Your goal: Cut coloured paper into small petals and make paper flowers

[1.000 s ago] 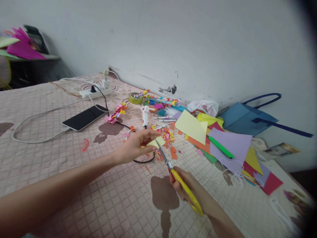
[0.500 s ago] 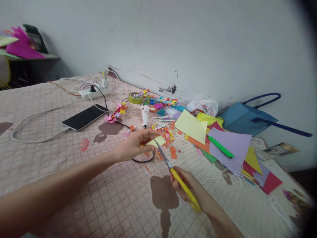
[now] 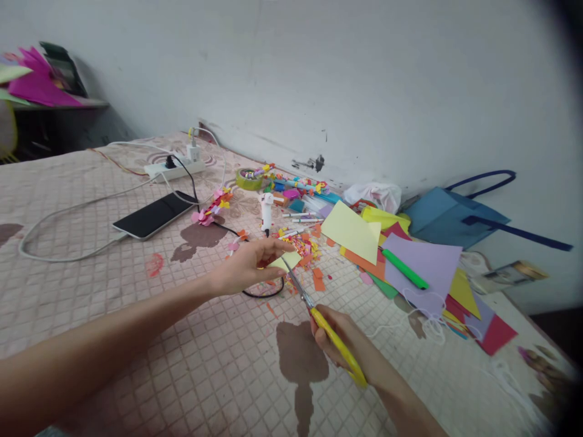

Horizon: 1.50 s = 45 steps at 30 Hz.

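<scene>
My left hand [image 3: 252,264] pinches a small piece of pale yellow paper [image 3: 289,261] between thumb and fingers. My right hand [image 3: 339,337] grips the yellow handles of a pair of scissors [image 3: 334,331]. Its metal blades point up and left and meet the paper; whether they are parted is hard to make out. Beyond the paper lie colourful paper scraps [image 3: 310,250] and orange pieces [image 3: 317,279]. A white glue gun [image 3: 266,212] stands just past my left hand, its black cord curving below the paper.
A tablet [image 3: 155,215] lies at left, cabled towards a power strip [image 3: 177,169]. Coloured sheets [image 3: 423,261], a green cutter [image 3: 404,269] and white string [image 3: 435,328] lie at right. A blue bag [image 3: 455,212] leans by the wall. Tape [image 3: 248,179] sits at the back.
The scissors and my right hand have shifted slightly left, and the yellow paper has moved a little with them. My left hand keeps its pinch; the other things lie as before.
</scene>
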Each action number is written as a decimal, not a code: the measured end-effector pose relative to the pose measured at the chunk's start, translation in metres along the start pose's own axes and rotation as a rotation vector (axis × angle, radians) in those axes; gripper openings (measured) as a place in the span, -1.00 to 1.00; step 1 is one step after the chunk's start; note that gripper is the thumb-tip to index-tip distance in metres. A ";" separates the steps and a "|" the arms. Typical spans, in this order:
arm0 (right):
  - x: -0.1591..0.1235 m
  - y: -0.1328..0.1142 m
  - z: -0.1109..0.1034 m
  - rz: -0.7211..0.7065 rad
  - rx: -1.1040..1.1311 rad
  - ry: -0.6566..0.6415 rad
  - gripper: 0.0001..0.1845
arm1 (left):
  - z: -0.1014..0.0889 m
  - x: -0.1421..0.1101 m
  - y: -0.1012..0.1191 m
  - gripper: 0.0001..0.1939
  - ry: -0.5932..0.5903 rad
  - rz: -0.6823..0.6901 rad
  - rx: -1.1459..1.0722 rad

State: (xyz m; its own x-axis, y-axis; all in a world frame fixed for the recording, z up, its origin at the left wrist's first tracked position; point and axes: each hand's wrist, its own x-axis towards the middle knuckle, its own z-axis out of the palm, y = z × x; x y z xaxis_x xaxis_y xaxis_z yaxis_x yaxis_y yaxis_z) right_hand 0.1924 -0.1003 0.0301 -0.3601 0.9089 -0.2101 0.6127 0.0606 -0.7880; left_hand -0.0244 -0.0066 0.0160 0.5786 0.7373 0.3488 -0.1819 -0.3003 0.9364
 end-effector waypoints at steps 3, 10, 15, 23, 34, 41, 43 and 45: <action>0.001 0.003 0.000 -0.023 -0.014 0.007 -0.60 | -0.001 0.000 -0.001 -0.62 -0.012 -0.030 0.049; 0.000 0.007 0.002 0.025 0.111 -0.007 -0.61 | -0.002 0.000 -0.006 -0.60 -0.032 -0.047 0.038; 0.004 0.022 0.000 0.109 0.264 0.031 -0.48 | -0.004 0.002 -0.003 -0.54 0.029 -0.091 0.015; 0.022 0.043 0.006 0.008 0.786 0.312 -0.50 | 0.011 -0.003 -0.003 -0.61 0.092 -0.315 -0.092; 0.027 0.032 0.027 -0.043 0.916 0.270 -0.63 | 0.037 -0.015 0.010 -0.87 -0.198 -0.017 0.242; 0.024 0.023 0.030 -0.116 0.929 0.274 -0.68 | 0.039 -0.019 0.004 -0.86 -0.206 0.051 0.278; 0.024 0.021 0.028 -0.121 0.925 0.310 -0.69 | 0.040 -0.020 0.003 -0.87 -0.198 0.021 0.270; 0.023 0.022 0.028 -0.119 0.891 0.379 -0.71 | 0.041 -0.020 0.002 -0.87 -0.163 -0.034 0.204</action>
State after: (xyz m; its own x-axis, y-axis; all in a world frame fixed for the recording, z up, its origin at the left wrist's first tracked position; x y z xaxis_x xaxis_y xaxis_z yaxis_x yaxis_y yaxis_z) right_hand 0.1781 -0.0897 -0.0083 -0.0399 0.9989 -0.0239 -0.2255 -0.0323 -0.9737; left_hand -0.0037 -0.0470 0.0094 0.7050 0.6469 0.2908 -0.0058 -0.4048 0.9144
